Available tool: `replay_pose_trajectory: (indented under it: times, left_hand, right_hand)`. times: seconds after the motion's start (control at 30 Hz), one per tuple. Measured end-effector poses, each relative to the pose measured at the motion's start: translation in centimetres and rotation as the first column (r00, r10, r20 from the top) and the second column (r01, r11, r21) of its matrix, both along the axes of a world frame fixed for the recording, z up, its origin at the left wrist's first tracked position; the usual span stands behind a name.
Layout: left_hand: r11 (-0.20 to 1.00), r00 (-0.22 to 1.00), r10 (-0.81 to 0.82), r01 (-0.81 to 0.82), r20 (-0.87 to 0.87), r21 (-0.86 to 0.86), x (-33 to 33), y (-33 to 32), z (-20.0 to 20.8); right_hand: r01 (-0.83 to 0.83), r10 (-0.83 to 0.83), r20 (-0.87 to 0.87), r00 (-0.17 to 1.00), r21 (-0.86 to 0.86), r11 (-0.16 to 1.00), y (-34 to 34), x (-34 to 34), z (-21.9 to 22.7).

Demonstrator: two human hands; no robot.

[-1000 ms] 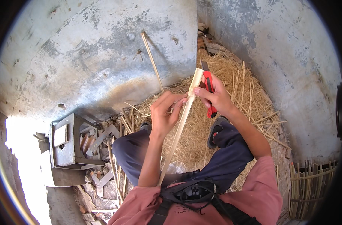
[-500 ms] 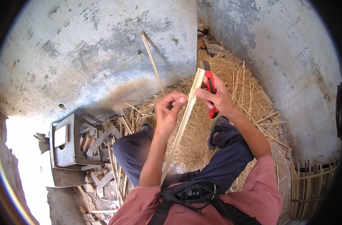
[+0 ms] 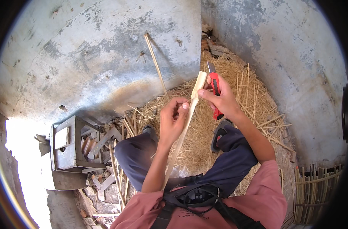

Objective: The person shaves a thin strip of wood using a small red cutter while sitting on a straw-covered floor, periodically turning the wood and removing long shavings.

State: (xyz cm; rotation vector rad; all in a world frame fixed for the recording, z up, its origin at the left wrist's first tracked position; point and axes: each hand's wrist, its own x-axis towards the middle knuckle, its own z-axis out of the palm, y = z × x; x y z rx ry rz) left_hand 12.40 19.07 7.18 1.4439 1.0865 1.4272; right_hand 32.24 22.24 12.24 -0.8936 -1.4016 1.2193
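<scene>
A long pale bamboo strip [image 3: 183, 131] slants from near my lap up to a broader top end, with a rough, fibrous node below that end. My right hand [image 3: 224, 100] pinches the strip at the node between thumb and finger. The same hand holds a red and black utility knife [image 3: 215, 83] along its palm, blade out and pointing up, apart from the strip. My left hand [image 3: 174, 121] is closed in a pinch at the strip's left edge, just below the node; its fingertips are partly hidden.
Straw-like shavings [image 3: 250, 95] cover the floor around my feet. A thin stick [image 3: 156, 65] leans on the worn wall ahead. To the left stand a wooden frame box [image 3: 73, 143] and scrap wood. A slatted bamboo piece [image 3: 317, 194] is at the lower right.
My left hand has shifted slightly down and right, closer against the strip. The strip's top has moved a little left and down, and the knife blade now tilts slightly away from it.
</scene>
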Motion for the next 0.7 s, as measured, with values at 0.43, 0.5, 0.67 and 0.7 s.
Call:
replay_pose_trajectory:
  times: [0.43, 0.5, 0.67, 0.7]
  left_hand:
    - [0.976, 0.982, 0.186, -0.183, -0.014, 0.114, 1.9, -1.5, -0.2]
    - [0.973, 0.981, 0.190, -0.183, -0.031, 0.141, 2.0, -1.6, -0.5]
    - [0.966, 0.979, 0.203, -0.196, -0.022, 0.170, 2.1, -1.5, -0.9]
    - [0.963, 0.979, 0.205, -0.200, -0.008, 0.182, 2.1, -1.5, -1.1]
  right_hand:
    - [-0.050, -0.182, 0.587, 0.789, 0.357, 0.933, -3.8, 0.6, 4.8]
    - [-0.097, -0.146, 0.649, 0.747, 0.323, 0.941, -4.0, 0.3, 4.1]
    - [-0.184, -0.102, 0.720, 0.686, 0.307, 0.934, -3.8, 0.1, 3.5]
    - [-0.183, -0.100, 0.715, 0.691, 0.308, 0.934, -3.6, 0.2, 3.0]
